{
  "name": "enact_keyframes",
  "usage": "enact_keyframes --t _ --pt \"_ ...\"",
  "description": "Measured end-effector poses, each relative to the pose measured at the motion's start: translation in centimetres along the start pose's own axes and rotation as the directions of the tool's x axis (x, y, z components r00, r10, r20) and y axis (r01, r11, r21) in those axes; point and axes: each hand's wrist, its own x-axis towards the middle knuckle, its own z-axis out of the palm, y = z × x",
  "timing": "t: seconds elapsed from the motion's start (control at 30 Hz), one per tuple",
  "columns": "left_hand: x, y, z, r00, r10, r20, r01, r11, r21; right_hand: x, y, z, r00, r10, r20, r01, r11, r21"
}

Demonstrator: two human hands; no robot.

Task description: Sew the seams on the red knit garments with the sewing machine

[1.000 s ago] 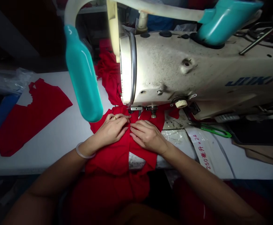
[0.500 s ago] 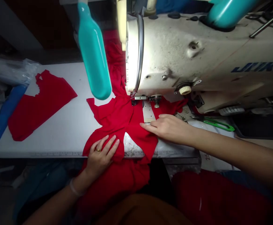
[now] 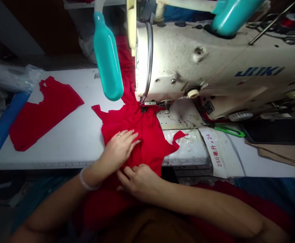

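Note:
Red fabric (image 3: pixel 147 135) lies under the presser foot (image 3: pixel 143 109) of the sewing machine (image 3: pixel 177 60) and hangs over the table's front edge. My left hand (image 3: pixel 119 148), with a ring and a wristband, is on the fabric in front of the foot, its fingers drawn together on a fold. Closer to my body, my right hand (image 3: pixel 142 182) has its fingers curled around the fabric at the table edge. Their fingertips are partly hidden in the cloth. A narrow red strip curls out on the fabric's right side.
Another red fabric piece (image 3: pixel 46 114) lies on the white table (image 3: pixel 68 145) at left. A turquoise lamp-like paddle (image 3: pixel 109 64) hangs left of the machine head. To the right are green-handled snips (image 3: pixel 229 130), a printed white sheet (image 3: pixel 216 152) and a dark flat object (image 3: pixel 278 131).
My right hand has moved left and toward my body from beside the needle plate. My left hand has shifted up and right. The fabric is rearranged, baring more of the machine bed; the view has shifted right.

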Motion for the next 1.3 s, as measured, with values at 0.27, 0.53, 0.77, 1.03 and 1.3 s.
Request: enact_keyframes --t 0.27,0.53,0.77,1.03,1.3 --pt "-2.5 -1.7 2.6 0.968 0.076 0.239 -0.149 0.939 0.308 -4.4 2.8 -2.2 0.879 -0.013 0.477 -0.028 0.997 0.078" --pt "-4.9 -0.6 0.6 0.82 0.568 -0.065 -0.57 0.822 -0.001 -3.4 1.9 -0.2 0.921 0.133 -0.367 -0.143 0.99 -0.001" --pt "-4.6 1.0 3.0 0.906 0.398 -0.147 -0.391 0.918 0.073 -2.8 0.6 1.2 0.844 0.081 -0.53 0.042 0.975 0.216" --pt "-6.0 -0.7 2.6 0.941 0.261 -0.214 -0.321 0.888 -0.33 -2.8 1.9 2.0 0.921 -0.01 -0.39 -0.027 0.996 -0.087" --pt "-6.8 0.1 2.2 0.949 0.315 -0.008 -0.315 0.946 -0.08 -0.6 0.3 1.7 0.81 -0.055 -0.584 0.127 0.988 0.084"
